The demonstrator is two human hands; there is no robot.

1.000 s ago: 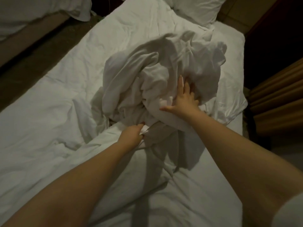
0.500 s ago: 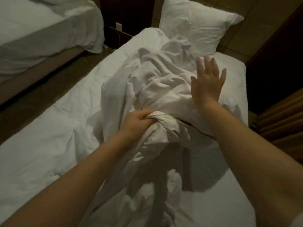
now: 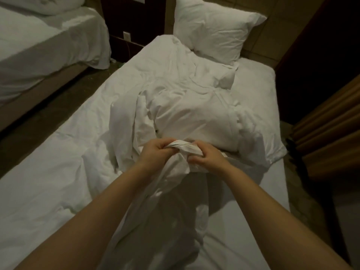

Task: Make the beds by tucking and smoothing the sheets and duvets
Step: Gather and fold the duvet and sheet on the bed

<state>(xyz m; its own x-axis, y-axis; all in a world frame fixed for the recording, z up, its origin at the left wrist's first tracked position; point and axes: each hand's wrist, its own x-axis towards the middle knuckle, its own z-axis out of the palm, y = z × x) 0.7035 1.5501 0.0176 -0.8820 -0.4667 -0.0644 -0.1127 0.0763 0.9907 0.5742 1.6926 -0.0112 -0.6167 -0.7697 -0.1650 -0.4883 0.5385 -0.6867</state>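
Note:
A crumpled white duvet (image 3: 191,106) lies heaped along the middle of the bed (image 3: 255,90), which has a white fitted sheet. My left hand (image 3: 155,152) grips a bunched edge of the duvet (image 3: 183,147) and holds it lifted above the mattress. My right hand (image 3: 208,158) grips the same bunched edge just to the right, the two hands almost touching. Fabric hangs down from my hands toward me. A white pillow (image 3: 214,28) leans at the head of the bed.
A second bed (image 3: 48,45) with white bedding stands at the left, across a narrow strip of dark floor (image 3: 48,114). A dark nightstand (image 3: 132,26) sits between the beds. Brown curtains (image 3: 331,129) hang at the right.
My right hand came down from open above the duvet and took hold of the bunched edge beside my left hand. The left hand kept its grip; the duvet heap spread toward the pillow.

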